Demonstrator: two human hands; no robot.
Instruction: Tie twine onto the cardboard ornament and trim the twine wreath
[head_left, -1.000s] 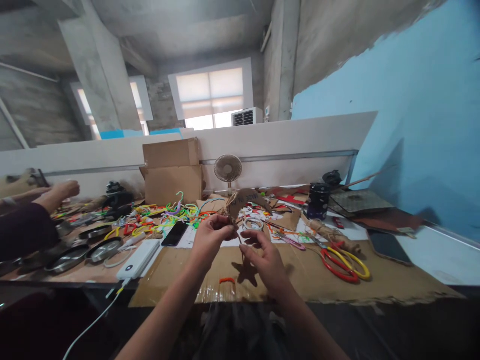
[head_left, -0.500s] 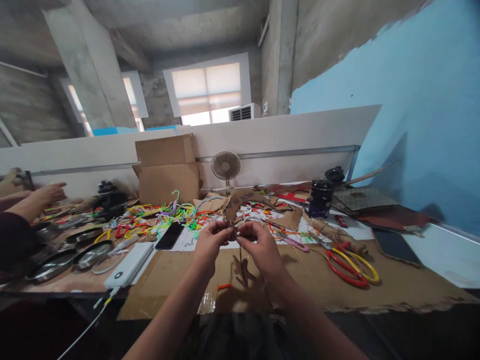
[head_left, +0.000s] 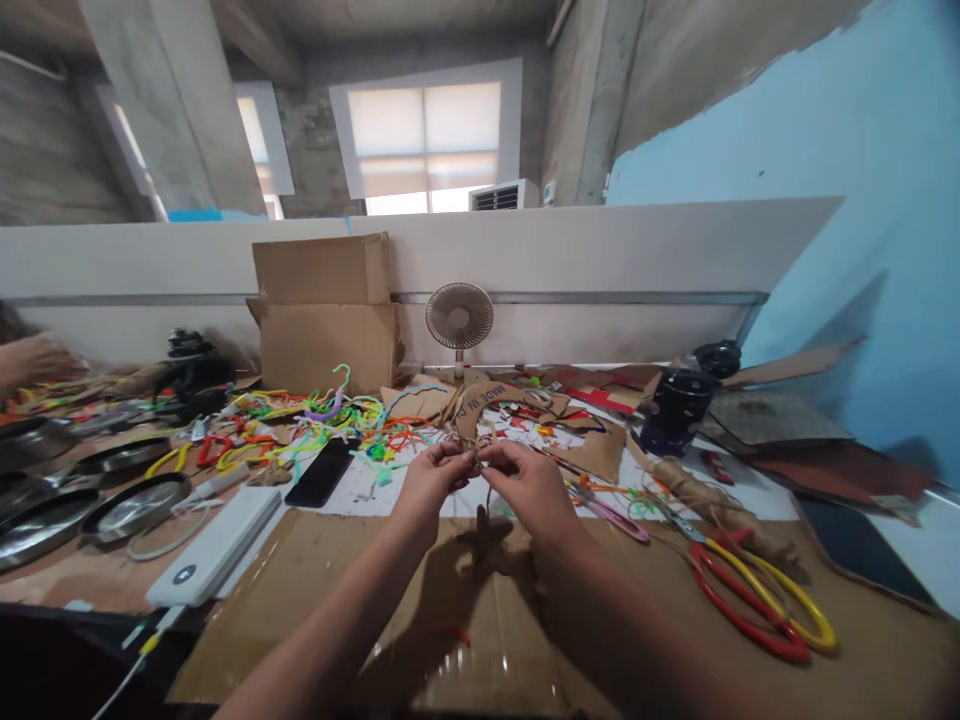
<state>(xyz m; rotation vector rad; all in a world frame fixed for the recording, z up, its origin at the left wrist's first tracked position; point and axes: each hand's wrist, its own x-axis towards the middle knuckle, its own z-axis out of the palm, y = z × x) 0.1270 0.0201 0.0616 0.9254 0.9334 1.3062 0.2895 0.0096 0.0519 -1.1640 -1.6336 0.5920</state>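
Note:
Both my hands meet above the brown cardboard sheet (head_left: 315,560) on the table. My left hand (head_left: 431,485) pinches a thin brown twine (head_left: 474,462) at its fingertips, and my right hand (head_left: 529,487) pinches the same twine from the other side. A small brown cardboard star (head_left: 487,530) hangs from the twine just below my fingers. A cardboard crescent printed "MADE IN" (head_left: 499,395) lies on the table right behind my hands.
Red and yellow scissors (head_left: 757,600) lie at the right, a white power bank (head_left: 214,545) and black phone (head_left: 319,472) at the left. Coloured pipe cleaners (head_left: 330,420), metal lids (head_left: 135,505), a cardboard box (head_left: 326,310), a small fan (head_left: 459,318) and a dark cup (head_left: 671,412) stand behind. Another person's hand (head_left: 34,358) is far left.
My right hand rose from near the star to meet my left hand on the twine. The view dropped lower and closer to the table. The other person's hand shifted left.

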